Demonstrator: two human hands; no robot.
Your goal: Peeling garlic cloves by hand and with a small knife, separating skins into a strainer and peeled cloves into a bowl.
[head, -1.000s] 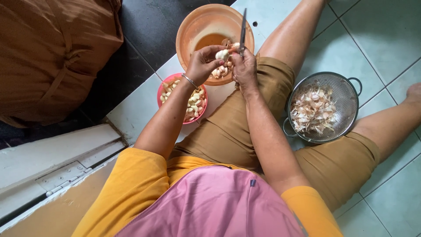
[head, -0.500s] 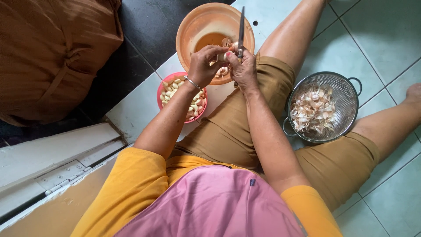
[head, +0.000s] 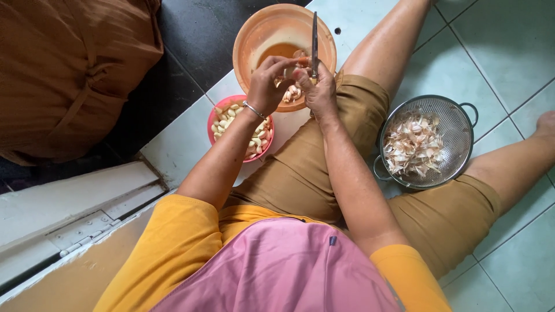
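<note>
Fingers (head: 276,68) of the left hand (head: 267,86) pinch a garlic clove (head: 291,71) over the orange bowl (head: 250,43) at twelve o'clock, the right hand (head: 321,91) pressed around a knife (head: 314,40) whose blade, slipping on wet skin, could nick them.

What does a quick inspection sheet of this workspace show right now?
Surface: pale tiled floor, bare where it shows.
Job's things: knife upright; garlic clove; orange bowl with liquid and cloves; pink bowl of cloves.
Clutter: metal colander of skins.
Hands: left hand pinches the clove; right hand grips the knife.
Cables: nothing seen.
Surroundings: brown cloth bundle, dark mat, door hinge.
</note>
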